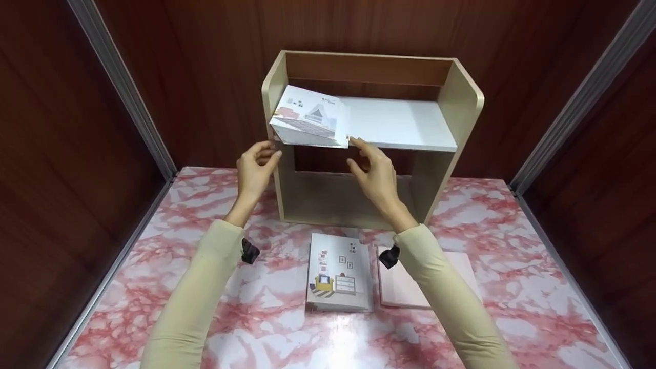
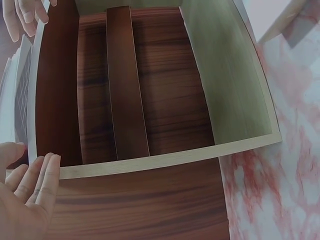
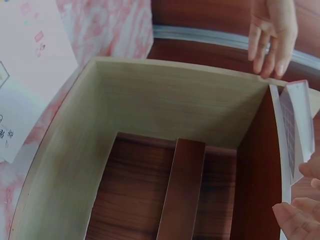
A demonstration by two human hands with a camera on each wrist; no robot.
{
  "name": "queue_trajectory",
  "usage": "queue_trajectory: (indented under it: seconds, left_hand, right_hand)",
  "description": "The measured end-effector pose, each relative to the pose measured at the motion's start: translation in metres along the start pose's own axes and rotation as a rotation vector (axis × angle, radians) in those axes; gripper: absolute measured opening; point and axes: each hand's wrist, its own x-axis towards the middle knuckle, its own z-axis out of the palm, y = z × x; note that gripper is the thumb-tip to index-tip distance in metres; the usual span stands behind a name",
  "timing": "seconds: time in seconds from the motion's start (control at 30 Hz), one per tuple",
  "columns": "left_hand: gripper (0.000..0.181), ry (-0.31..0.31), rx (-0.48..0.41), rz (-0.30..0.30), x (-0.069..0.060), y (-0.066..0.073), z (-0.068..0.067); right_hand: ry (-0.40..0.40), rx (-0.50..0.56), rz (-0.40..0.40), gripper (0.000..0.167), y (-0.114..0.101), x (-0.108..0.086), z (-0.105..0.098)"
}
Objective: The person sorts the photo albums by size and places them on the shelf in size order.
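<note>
A white book (image 1: 307,114) with a printed house scene lies aslant at the left end of the upper shelf (image 1: 400,123), its front edge at the shelf's front. Its cover stands slightly raised from the pages. The left hand (image 1: 258,166) is beside the shelf unit's left panel, fingers loosely bent and holding nothing. Near the book's front right corner is the right hand (image 1: 376,171); its index fingertip is at the corner, the thumb apart below. In the right wrist view, the right fingers (image 3: 312,169) are close to the book (image 3: 300,117); whether they touch it is unclear.
On the marbled table (image 1: 256,318), a thick white book (image 1: 339,274) with a furniture drawing lies before the shelf unit (image 1: 353,202). A pale pink book (image 1: 405,287) lies right of it, partly under the right forearm. Dark wood panels (image 1: 51,179) enclose the sides and back.
</note>
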Motion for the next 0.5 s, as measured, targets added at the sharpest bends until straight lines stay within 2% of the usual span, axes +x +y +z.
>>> queue_trajectory:
  seconds: [0.27, 0.5]
  left_hand:
    - [0.031, -0.040, 0.029, 0.052, -0.008, -0.002, 0.002]
    - [0.032, -0.077, 0.016, 0.051, -0.014, -0.002, 0.003]
  right_hand:
    - [0.006, 0.003, -0.021, 0.044, 0.003, -0.008, -0.002]
    - [-0.009, -0.022, -0.040, 0.044, 0.004, -0.014, -0.005]
